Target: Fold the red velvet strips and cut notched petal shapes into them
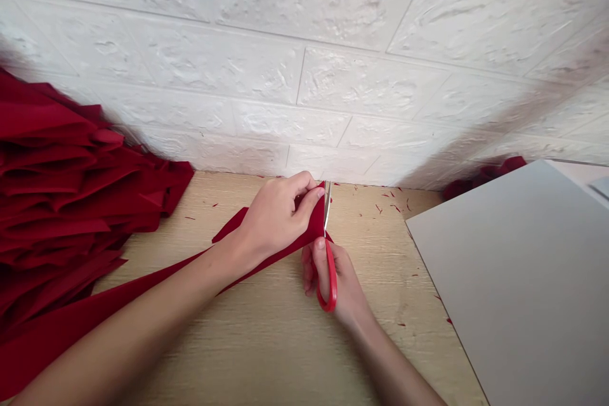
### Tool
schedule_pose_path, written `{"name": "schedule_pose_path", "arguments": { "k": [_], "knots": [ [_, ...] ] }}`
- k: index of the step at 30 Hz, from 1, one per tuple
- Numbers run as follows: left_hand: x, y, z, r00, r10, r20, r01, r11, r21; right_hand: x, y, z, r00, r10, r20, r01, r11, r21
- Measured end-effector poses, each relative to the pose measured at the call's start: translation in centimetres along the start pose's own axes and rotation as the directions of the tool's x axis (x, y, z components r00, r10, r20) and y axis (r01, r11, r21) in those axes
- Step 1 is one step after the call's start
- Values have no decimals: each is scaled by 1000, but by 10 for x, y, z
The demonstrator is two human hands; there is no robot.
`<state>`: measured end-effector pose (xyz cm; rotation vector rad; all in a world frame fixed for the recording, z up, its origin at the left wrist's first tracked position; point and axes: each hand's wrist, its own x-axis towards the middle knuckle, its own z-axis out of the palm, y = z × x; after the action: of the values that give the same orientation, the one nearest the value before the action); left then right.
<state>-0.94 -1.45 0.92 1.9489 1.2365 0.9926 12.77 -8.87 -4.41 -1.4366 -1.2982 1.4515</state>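
My left hand (280, 212) pinches the end of a dark red fabric strip (314, 226) between thumb and fingers. The strip runs back under my left forearm to the lower left. My right hand (340, 276) is closed round the red handle of a pair of scissors (328, 266). Their metal blades point away from me and lie along the strip's right end, close to my left thumb. Whether the blades are fully closed is hard to make out. Some of my right fingers are hidden behind the handle and the cloth.
A large heap of folded red fabric (71, 184) rises on the left. A grey box-like object (514, 273) stands on the right, with more red cloth (485, 176) behind it. Small red scraps lie on the wooden tabletop (266, 342). A white brick-patterned wall (266, 70) closes off the back.
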Motion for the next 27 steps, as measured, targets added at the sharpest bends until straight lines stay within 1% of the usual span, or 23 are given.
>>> {"name": "schedule_pose_path", "arguments": {
  "k": [3, 6, 10, 13, 19, 27],
  "knots": [
    [0, -1, -1, 1000, -4, 0, 4, 1000, -8, -2, -3, 0, 1000, -16, 17, 16, 1000, -13],
    [1, -2, -2, 1000, 0, -9, 0, 1000, -11, -3, -4, -1, 999, 2, 36, -2, 1000, -5],
    [1, -2, -1, 1000, -3, -11, 3, 1000, -1, -2, -4, -1, 999, 15, 35, -15, 1000, -8],
    [0, -2, 0, 1000, -1, -8, 2, 1000, 24, -2, -3, -1, 1000, 9, 30, -8, 1000, -20],
    [0, -5, 2, 999, 12, -38, -7, 991, 134, -3, -4, -1, 999, -12, 34, 14, 999, -45],
    [0, -5, 3, 999, 21, -32, -15, 986, 165, -3, -2, 1, 1000, -4, 16, 5, 998, -64]
  ]
}}
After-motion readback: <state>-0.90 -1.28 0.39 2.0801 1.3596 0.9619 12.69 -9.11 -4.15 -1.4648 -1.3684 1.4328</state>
